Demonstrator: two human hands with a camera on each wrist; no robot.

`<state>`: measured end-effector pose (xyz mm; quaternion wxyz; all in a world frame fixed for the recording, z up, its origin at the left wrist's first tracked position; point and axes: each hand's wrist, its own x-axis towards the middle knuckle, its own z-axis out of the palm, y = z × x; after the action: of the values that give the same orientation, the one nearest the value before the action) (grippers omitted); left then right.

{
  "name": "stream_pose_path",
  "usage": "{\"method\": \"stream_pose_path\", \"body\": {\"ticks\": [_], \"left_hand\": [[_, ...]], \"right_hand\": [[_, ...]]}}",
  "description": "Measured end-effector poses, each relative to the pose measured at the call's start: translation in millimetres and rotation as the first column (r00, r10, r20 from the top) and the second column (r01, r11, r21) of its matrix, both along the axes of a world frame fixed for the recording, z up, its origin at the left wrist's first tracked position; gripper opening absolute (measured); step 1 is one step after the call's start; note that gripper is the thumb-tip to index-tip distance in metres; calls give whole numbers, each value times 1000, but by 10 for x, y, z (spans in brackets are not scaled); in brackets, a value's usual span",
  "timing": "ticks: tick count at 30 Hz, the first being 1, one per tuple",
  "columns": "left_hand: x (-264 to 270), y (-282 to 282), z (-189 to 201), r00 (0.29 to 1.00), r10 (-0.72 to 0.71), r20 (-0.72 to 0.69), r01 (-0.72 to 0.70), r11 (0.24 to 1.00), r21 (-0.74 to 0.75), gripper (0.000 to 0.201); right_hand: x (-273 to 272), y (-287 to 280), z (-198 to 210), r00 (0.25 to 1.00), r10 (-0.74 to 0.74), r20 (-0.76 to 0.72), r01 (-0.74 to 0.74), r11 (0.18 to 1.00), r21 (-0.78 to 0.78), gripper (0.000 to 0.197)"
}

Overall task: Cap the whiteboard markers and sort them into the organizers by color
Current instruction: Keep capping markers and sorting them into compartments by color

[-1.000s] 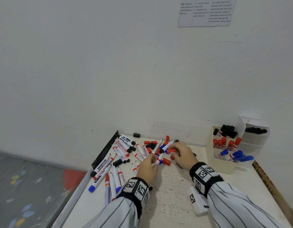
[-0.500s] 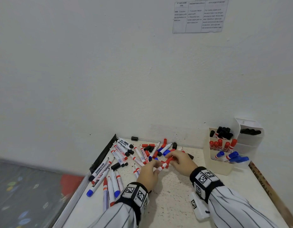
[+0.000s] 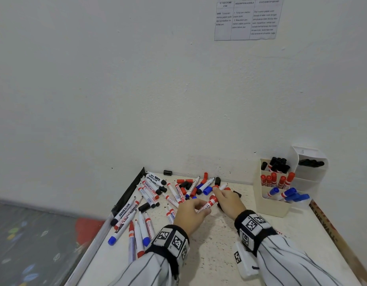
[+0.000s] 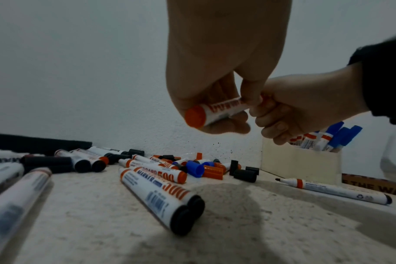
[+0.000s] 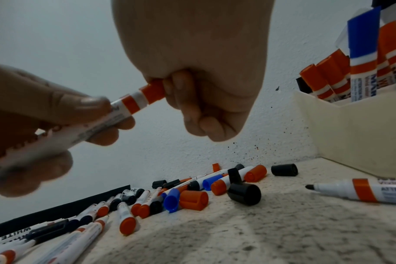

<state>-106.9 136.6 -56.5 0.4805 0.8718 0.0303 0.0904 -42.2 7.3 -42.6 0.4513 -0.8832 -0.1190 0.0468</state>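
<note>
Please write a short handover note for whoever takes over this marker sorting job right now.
Left hand grips the barrel of a red marker; right hand holds its red cap, which sits on the tip; whether it is fully seated cannot be told.
The organizer on the right already holds black, red and blue markers in separate compartments.
Left: many uncapped markers and loose caps on the table, including one uncapped marker near the organizer. Drop the held marker in the red compartment, then carry on.

Both hands [image 4: 255, 107] gripping red marker [image 4: 217, 112], loose markers [image 4: 156, 189] below
</note>
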Motion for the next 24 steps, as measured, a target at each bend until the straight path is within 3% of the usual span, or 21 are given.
{"method": "stream_pose_path", "body": {"ticks": [5, 10, 15, 20, 24], "left_hand": [[-20, -49, 84, 995, -79, -64, 82, 996, 42, 24], [-43, -88, 159, 944, -160, -289, 71, 953, -294, 25], [-63, -102, 245, 882, -248, -402, 15, 866, -500, 33], [-57, -87, 269, 841, -299, -451, -19, 817, -577, 35], [-37, -70, 190, 886, -262, -382, 14, 839, -545, 35]], "right_hand": [[-43, 14, -2, 998, -11, -54, 16, 997, 78, 45], [-67, -12, 15, 998, 21, -57, -14, 994, 108, 41], [-83, -38, 9, 998, 53, -40, -47, 988, 148, 41], [-116, -56, -6, 996, 84, -25, -76, 970, 232, 41], [-101, -24, -35, 993, 114, -17, -106, 961, 254, 35]]}}
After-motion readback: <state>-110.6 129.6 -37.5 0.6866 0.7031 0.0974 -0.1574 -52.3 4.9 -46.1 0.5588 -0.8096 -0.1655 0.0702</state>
